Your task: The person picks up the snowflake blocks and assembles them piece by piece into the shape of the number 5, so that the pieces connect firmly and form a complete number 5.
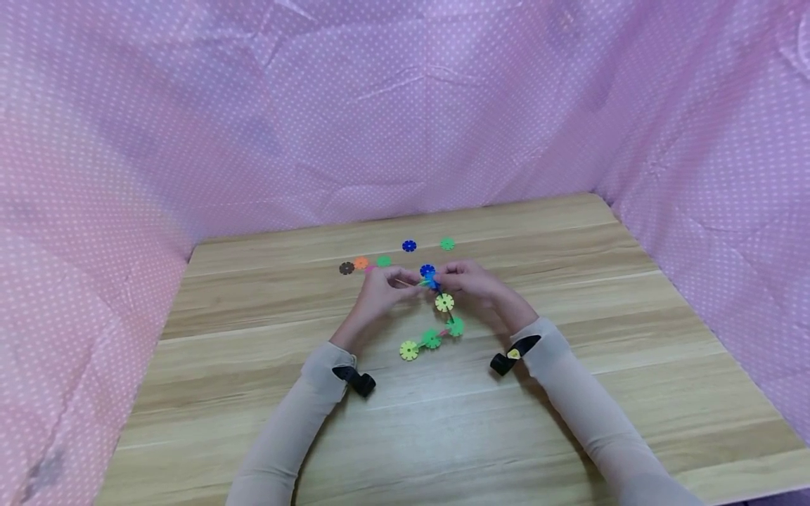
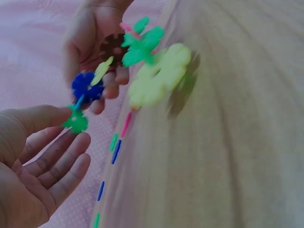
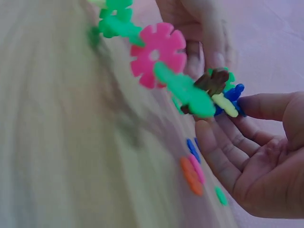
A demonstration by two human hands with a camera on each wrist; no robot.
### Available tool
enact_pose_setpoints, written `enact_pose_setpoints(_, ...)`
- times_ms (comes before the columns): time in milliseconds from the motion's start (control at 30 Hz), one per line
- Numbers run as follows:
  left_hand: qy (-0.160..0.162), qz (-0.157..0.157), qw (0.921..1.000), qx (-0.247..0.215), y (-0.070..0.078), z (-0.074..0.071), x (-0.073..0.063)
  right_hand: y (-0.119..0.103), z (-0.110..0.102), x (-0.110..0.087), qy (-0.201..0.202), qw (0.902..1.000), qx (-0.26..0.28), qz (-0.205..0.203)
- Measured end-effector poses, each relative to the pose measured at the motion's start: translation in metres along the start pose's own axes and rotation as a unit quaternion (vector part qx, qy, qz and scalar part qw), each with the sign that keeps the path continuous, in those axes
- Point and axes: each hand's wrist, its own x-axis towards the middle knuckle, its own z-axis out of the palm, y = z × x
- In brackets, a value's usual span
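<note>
A chain of slotted snowflake discs hangs between my hands and trails toward me. Its blue disc [image 3: 232, 97] is pinched between thumb and fingers of my right hand [image 1: 471, 280]. From the left, my left hand [image 1: 386, 292] pinches a green disc [image 2: 76, 121] right at the blue one, with a light blue edge between them. Below the right fingers come a yellow disc [image 1: 444, 302], a brown disc [image 2: 113, 50] and a green disc [image 1: 455, 326]. A pink disc [image 3: 158, 55], another green disc [image 1: 431, 339] and an end yellow disc [image 1: 408, 350] follow, close over the table.
Loose discs lie beyond my hands on the wooden table [image 1: 253, 379]: dark brown [image 1: 346, 268], orange [image 1: 361, 262], pink [image 1: 370, 269], green [image 1: 383, 261], blue [image 1: 409, 246] and another green [image 1: 447, 243]. Pink dotted cloth [image 1: 405, 126] hangs around the back and sides.
</note>
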Motion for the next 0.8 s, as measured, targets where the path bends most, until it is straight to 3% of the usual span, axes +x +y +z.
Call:
enact_pose_setpoints(233,-0.019,-0.005,0.9997,0.014,0.0,-0.002,0.002,-0.002,-0.031,-0.009,-0.009,0.9999,-0.004,-0.008)
enact_pose_setpoints(433,-0.053,-0.011,0.9947,0.087,-0.005,0.012,0.009,-0.005,-0.052,-0.017,0.011,0.9998,0.016,0.003)
enact_pose_setpoints(633,-0.106,-0.004,0.9761,0.19,0.002,0.032,0.025,-0.004,-0.063,-0.02,0.014,0.9996,0.018,0.016)
enact_pose_setpoints(800,-0.137,0.011,0.9587,0.249,0.012,0.045,0.037,-0.005,-0.066,-0.022,0.02,0.9994,0.015,0.023)
